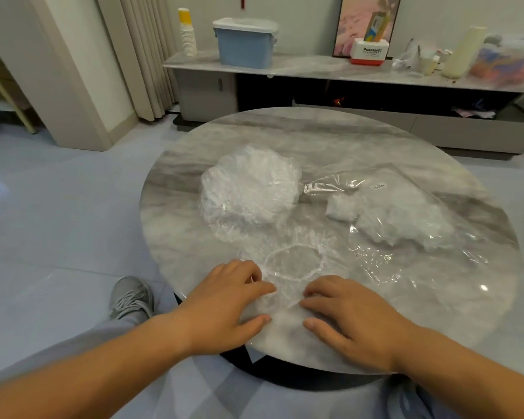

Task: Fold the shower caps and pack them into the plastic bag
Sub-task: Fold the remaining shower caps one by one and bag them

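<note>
Under the left grip (224,303) and the right grip (354,319) lies a round bench (285,131) with a grey marble look. Just left of the left grip, down on the pale floor (58,222), is a grey shoe (130,294) with laces. Far beyond both grips a long shelf (315,66) runs along the wall. On it, beyond the left grip, stand a stack of paper cups (187,34) and a blue box (245,45) with a clear lid. Beyond the right grip stand a white and red box (368,54) marked Panasonic, a picture (353,22) behind it, and a cream tube (463,52). A beige curtain (146,55) hangs far left.
</note>
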Demonstrator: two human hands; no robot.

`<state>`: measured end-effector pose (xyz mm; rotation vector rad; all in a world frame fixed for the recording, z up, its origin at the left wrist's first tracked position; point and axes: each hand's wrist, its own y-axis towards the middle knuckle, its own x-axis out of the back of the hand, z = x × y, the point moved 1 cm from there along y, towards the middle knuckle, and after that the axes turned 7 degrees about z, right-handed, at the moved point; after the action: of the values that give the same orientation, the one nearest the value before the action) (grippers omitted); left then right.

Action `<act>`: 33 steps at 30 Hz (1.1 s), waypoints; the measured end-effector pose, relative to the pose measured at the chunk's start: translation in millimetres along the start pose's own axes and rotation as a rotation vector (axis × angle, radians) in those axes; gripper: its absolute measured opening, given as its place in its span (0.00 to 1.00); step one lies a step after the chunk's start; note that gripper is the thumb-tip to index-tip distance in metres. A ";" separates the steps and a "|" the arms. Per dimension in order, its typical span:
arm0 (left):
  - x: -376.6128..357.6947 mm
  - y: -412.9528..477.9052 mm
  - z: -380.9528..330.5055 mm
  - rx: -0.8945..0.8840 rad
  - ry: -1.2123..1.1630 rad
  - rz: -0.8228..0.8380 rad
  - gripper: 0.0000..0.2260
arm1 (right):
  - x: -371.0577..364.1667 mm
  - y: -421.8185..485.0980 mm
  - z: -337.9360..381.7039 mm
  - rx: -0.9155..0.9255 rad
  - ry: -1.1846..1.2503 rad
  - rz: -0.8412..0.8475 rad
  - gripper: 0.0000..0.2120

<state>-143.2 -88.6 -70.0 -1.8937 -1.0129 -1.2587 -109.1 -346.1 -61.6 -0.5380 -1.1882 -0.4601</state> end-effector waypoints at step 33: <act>3.7 30.4 -4.4 0.286 -0.566 -0.146 0.10 | -1.6 -18.5 -8.0 -0.250 0.697 -0.173 0.17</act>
<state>-118.0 -106.5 -67.9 -2.0098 -1.5498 -0.6015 -114.8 -365.5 -62.6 -0.4333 -0.5086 -0.8700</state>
